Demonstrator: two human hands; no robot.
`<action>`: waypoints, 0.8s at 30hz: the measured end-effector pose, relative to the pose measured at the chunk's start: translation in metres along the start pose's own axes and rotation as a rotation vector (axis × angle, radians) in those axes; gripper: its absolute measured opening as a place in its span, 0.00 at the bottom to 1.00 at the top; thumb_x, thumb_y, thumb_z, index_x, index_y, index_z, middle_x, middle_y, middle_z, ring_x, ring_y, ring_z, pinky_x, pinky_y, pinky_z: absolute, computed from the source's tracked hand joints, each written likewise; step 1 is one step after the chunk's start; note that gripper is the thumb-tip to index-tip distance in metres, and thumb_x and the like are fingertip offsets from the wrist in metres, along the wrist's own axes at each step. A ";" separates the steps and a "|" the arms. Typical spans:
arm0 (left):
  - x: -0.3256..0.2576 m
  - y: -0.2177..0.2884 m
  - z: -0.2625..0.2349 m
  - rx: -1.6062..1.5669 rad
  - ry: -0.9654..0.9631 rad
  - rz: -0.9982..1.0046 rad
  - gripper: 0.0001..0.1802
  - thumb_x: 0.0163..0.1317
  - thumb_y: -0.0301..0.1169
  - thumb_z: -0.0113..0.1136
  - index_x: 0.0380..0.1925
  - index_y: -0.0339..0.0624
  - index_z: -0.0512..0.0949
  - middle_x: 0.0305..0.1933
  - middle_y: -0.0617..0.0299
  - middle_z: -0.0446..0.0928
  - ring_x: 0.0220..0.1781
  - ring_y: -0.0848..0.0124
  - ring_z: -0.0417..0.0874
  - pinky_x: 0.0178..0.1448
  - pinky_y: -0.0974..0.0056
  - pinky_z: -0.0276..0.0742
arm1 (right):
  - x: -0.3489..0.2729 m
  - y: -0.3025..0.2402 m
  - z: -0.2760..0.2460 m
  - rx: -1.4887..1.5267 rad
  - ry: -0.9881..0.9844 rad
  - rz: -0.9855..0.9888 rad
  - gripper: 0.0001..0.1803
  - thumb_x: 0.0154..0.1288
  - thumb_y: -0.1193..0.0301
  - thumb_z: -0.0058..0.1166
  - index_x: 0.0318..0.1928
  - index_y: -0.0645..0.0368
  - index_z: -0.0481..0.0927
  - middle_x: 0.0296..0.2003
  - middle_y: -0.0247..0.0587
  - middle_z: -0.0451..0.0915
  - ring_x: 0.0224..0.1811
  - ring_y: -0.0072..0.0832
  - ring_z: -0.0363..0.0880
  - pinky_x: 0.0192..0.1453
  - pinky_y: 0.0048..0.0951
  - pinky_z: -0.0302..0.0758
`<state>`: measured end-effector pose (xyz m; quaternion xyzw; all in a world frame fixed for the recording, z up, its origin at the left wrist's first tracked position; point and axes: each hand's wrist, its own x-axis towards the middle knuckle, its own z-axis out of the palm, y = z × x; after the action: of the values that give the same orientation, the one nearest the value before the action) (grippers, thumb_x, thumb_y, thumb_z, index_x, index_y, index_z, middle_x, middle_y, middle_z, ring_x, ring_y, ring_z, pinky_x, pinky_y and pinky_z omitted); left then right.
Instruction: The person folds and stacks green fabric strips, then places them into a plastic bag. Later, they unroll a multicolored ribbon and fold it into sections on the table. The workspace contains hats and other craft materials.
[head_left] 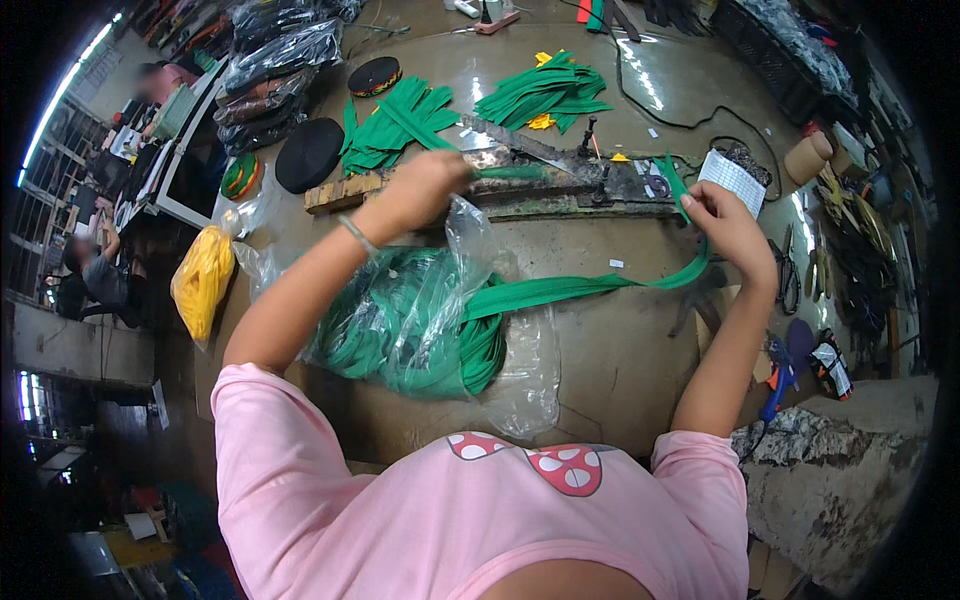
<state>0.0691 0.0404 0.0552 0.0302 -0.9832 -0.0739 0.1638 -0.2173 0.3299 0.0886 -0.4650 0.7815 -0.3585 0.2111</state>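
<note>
A long green zipper tape (560, 290) runs from a clear plastic bag (420, 320) full of the same tape up to my right hand (725, 225), which pinches it near its end. My left hand (430, 185) is closed on the handle of a long-bladed cutter (540, 170) fixed to a wooden board (345, 190); the green tape lies along that cutter between my two hands. Two heaps of cut green strips (400, 125) (545, 95) lie behind the cutter.
A yellow bag (203, 280), black and striped tape rolls (310, 155) and dark plastic bundles (275, 60) sit at the left. A white card (732, 180), a tape roll (808, 158) and tools lie at the right. People sit at far left. A black cable (660, 105) crosses the table.
</note>
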 end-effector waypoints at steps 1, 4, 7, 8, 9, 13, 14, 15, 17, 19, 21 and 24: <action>0.000 -0.012 -0.007 -0.100 0.103 -0.091 0.11 0.52 0.25 0.57 0.38 0.38 0.79 0.34 0.49 0.76 0.38 0.52 0.77 0.44 0.55 0.73 | -0.003 -0.004 0.000 -0.075 -0.022 -0.038 0.12 0.65 0.65 0.51 0.35 0.63 0.73 0.22 0.29 0.69 0.23 0.17 0.65 0.27 0.22 0.64; 0.004 -0.072 -0.041 -0.144 0.138 -0.417 0.16 0.59 0.38 0.59 0.30 0.32 0.79 0.24 0.50 0.76 0.24 0.65 0.73 0.33 0.61 0.69 | -0.010 -0.020 0.001 -0.168 -0.071 -0.095 0.11 0.65 0.67 0.51 0.36 0.64 0.72 0.23 0.29 0.68 0.25 0.17 0.63 0.29 0.22 0.64; -0.002 -0.109 -0.059 -0.340 -0.046 -0.811 0.28 0.62 0.48 0.56 0.42 0.28 0.77 0.30 0.63 0.76 0.33 0.78 0.72 0.39 0.69 0.69 | -0.015 -0.037 0.007 -0.219 -0.125 -0.149 0.11 0.62 0.68 0.52 0.36 0.64 0.72 0.25 0.42 0.72 0.26 0.28 0.69 0.32 0.29 0.67; -0.006 -0.109 -0.063 -0.056 0.034 -0.714 0.30 0.62 0.49 0.55 0.45 0.26 0.75 0.33 0.58 0.77 0.36 0.76 0.74 0.42 0.70 0.70 | -0.017 -0.042 0.010 -0.224 -0.130 -0.198 0.11 0.61 0.68 0.52 0.36 0.65 0.72 0.26 0.48 0.74 0.26 0.34 0.72 0.33 0.32 0.69; -0.010 -0.098 -0.061 0.243 0.034 -0.719 0.33 0.62 0.50 0.55 0.48 0.24 0.74 0.36 0.54 0.78 0.38 0.73 0.76 0.44 0.70 0.71 | -0.018 -0.046 0.014 -0.204 -0.193 -0.202 0.11 0.61 0.68 0.52 0.36 0.64 0.72 0.26 0.48 0.74 0.26 0.35 0.72 0.33 0.33 0.69; -0.026 0.006 -0.064 -0.235 0.188 -0.616 0.30 0.57 0.56 0.56 0.39 0.36 0.78 0.31 0.50 0.80 0.34 0.64 0.82 0.38 0.63 0.75 | -0.016 -0.053 0.041 -0.243 -0.343 -0.364 0.13 0.60 0.65 0.52 0.37 0.63 0.73 0.29 0.49 0.74 0.32 0.41 0.73 0.39 0.35 0.70; -0.035 0.038 -0.062 -0.236 0.130 -0.579 0.31 0.55 0.57 0.57 0.38 0.36 0.77 0.27 0.52 0.78 0.30 0.64 0.81 0.35 0.62 0.74 | -0.015 -0.054 0.052 -0.260 -0.343 -0.452 0.13 0.60 0.65 0.52 0.37 0.63 0.73 0.28 0.47 0.74 0.32 0.38 0.72 0.39 0.34 0.69; -0.045 0.071 -0.056 -0.131 0.098 -0.540 0.35 0.52 0.60 0.58 0.40 0.36 0.75 0.26 0.51 0.77 0.29 0.60 0.80 0.34 0.60 0.74 | -0.015 -0.054 0.065 -0.277 -0.340 -0.545 0.13 0.61 0.65 0.52 0.37 0.63 0.72 0.28 0.45 0.73 0.33 0.36 0.71 0.39 0.33 0.69; -0.057 0.116 -0.045 0.112 -0.079 -0.557 0.32 0.49 0.56 0.63 0.43 0.40 0.75 0.24 0.56 0.76 0.27 0.60 0.78 0.31 0.58 0.73 | -0.021 -0.055 0.101 -0.387 -0.405 -0.602 0.14 0.61 0.64 0.51 0.38 0.64 0.71 0.34 0.50 0.74 0.39 0.45 0.71 0.45 0.40 0.68; -0.066 0.136 -0.042 0.028 -0.213 -0.582 0.30 0.52 0.55 0.60 0.35 0.35 0.74 0.30 0.45 0.78 0.31 0.49 0.80 0.36 0.53 0.76 | -0.034 -0.057 0.126 -0.303 -0.593 -0.485 0.14 0.61 0.64 0.51 0.38 0.63 0.69 0.37 0.53 0.73 0.41 0.47 0.72 0.47 0.40 0.68; -0.074 0.141 -0.042 -0.084 -0.153 -0.531 0.23 0.54 0.47 0.60 0.31 0.35 0.75 0.28 0.47 0.78 0.30 0.50 0.79 0.34 0.53 0.75 | -0.053 -0.062 0.134 -0.237 -0.566 -0.404 0.13 0.61 0.67 0.51 0.40 0.63 0.68 0.37 0.54 0.75 0.45 0.49 0.72 0.49 0.44 0.69; -0.075 0.143 -0.050 -0.233 -0.031 -0.542 0.14 0.56 0.38 0.59 0.27 0.35 0.77 0.24 0.49 0.77 0.28 0.52 0.79 0.31 0.53 0.73 | -0.081 -0.082 0.125 -0.439 -0.354 -0.364 0.12 0.61 0.70 0.52 0.41 0.62 0.68 0.34 0.53 0.74 0.41 0.50 0.74 0.43 0.43 0.70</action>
<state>0.1516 0.1806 0.1000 0.2713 -0.9266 -0.2280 0.1257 -0.0483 0.3302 0.0681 -0.6864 0.6953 -0.1272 0.1708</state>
